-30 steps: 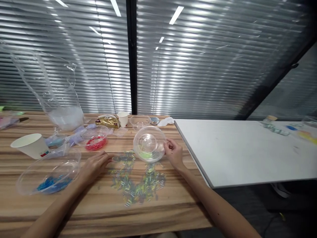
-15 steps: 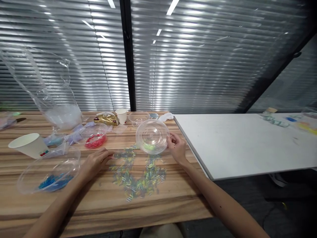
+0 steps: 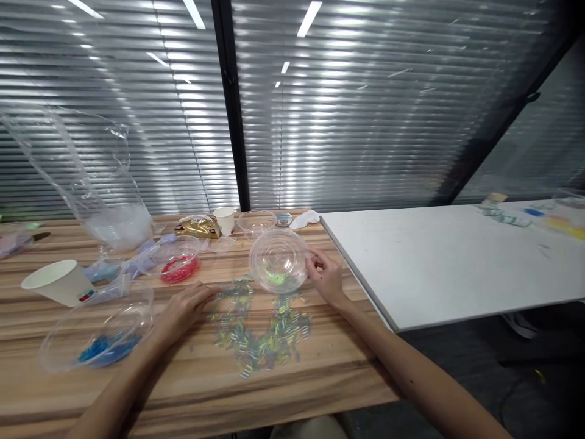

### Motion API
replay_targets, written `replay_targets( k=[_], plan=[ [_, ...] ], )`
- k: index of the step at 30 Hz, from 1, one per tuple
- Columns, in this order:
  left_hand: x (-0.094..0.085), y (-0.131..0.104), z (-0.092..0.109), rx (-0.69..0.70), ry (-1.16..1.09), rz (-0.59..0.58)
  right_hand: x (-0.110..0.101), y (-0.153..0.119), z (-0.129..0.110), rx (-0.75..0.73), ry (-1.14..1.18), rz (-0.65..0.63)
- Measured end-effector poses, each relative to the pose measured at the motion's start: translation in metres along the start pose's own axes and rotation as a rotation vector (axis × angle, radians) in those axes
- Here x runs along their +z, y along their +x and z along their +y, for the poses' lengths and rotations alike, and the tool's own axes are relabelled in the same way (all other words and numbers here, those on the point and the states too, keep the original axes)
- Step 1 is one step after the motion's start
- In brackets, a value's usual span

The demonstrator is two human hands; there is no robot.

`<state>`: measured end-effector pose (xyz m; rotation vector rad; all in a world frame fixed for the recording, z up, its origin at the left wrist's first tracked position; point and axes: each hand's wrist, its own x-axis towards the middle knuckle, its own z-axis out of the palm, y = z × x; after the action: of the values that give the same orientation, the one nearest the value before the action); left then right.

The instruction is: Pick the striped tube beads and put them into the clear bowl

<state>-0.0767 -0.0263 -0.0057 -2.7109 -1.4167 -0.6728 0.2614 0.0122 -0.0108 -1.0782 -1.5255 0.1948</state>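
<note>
- Over the striped wood-grain tabletop, from where I stand, a clear round plastic bowl is tilted, with a little yellow-green material showing in its lower part.
- The right hand grasps that bowl by the side of its rim, between thumb and fingers. A firm but light pinch would serve here, as thin plastic may flex; tipping it further could let the contents slide out.
- The left hand reaches low, fingers bent, at the far left edge of the loose translucent yellow, green and grey tube-like pieces. I can't tell whether its fingertips pinch any. Small, gentle finger movements would suit such light bits, since a quick sweep might scatter them.
- Beside the left forearm sits a wide clear bowl with bright blue pieces; its rim wants room from that elbow. Behind it are a white paper cup, leaning, and a clear bowl with red pieces.
</note>
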Motion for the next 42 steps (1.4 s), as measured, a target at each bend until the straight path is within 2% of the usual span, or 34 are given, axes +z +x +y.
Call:
replay_targets(
  k=[10,16,23,28,35,42],
  plan=[
    [-0.007,-0.001,0.000,0.094,0.006,-0.005,-0.005,0.000,-0.005,0.004,0.031,0.051],
    [-0.010,-0.008,-0.007,0.130,0.038,0.076,0.004,-0.003,-0.006,-0.002,0.022,-0.021],
    [-0.008,-0.008,-0.002,0.106,0.013,-0.062,0.006,-0.004,-0.011,0.091,0.107,-0.004],
    [-0.005,-0.004,0.007,0.050,-0.046,-0.182,0.004,0.001,-0.002,0.145,0.118,0.030],
    [-0.005,-0.002,0.005,-0.002,-0.081,-0.174,-0.003,0.009,0.013,0.168,0.104,0.115],
    [-0.005,-0.006,-0.002,0.011,-0.063,-0.162,-0.004,0.011,0.013,0.208,0.148,0.140]
  ],
)
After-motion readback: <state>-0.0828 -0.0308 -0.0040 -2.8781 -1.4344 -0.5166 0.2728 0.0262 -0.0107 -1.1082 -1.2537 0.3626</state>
